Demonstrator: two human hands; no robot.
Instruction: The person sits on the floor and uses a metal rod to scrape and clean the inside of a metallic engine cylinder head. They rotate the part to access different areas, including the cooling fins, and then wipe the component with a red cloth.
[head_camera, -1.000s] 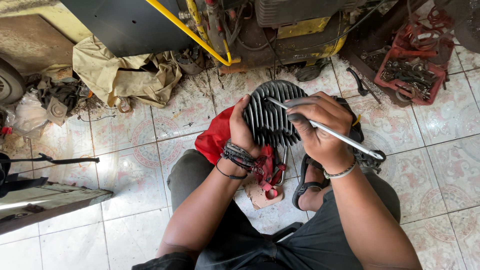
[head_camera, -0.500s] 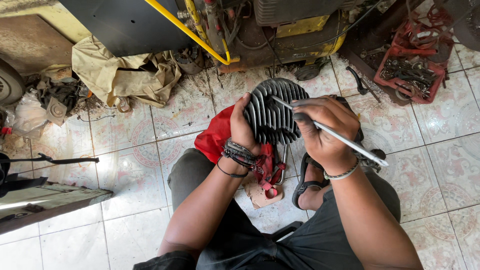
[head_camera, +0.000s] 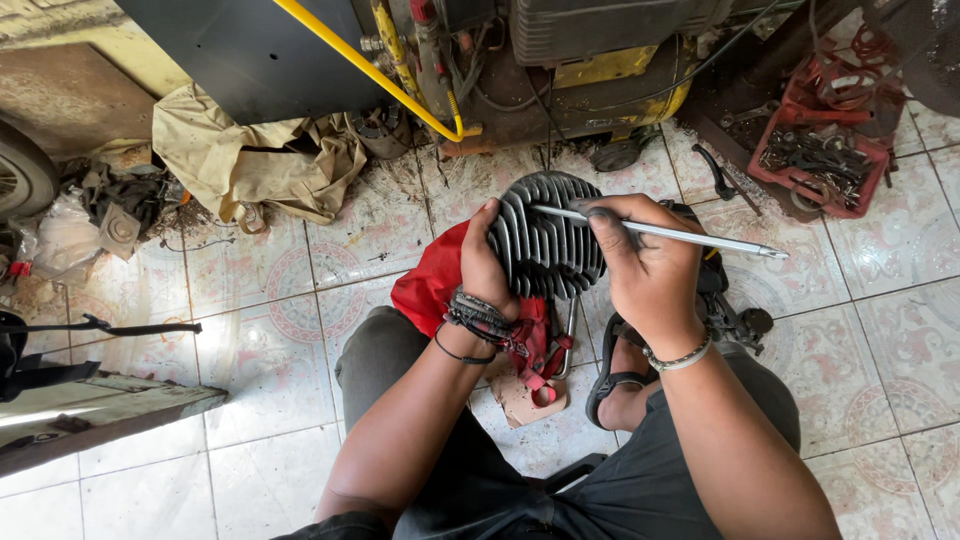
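Note:
A dark grey finned metal engine cylinder (head_camera: 545, 240) sits over my lap, above a red rag (head_camera: 432, 280). My left hand (head_camera: 484, 262) grips the cylinder's left side, with cord bracelets on the wrist. My right hand (head_camera: 645, 270) holds a thin silver metal rod (head_camera: 690, 235) like a pen. The rod's tip rests on the fins at the cylinder's upper part and its other end points right. A red strap (head_camera: 535, 350) hangs below the cylinder.
Tiled floor (head_camera: 300, 330) all around. A machine with a yellow pipe (head_camera: 370, 70) stands at the top. A crumpled tan cloth (head_camera: 250, 160) lies upper left, a red tray of metal parts (head_camera: 825, 160) upper right. My sandalled foot (head_camera: 620, 385) is below the cylinder.
My right hand and the rod have shifted slightly, the rod now lying flatter across the fins. The left hand keeps its hold on the cylinder.

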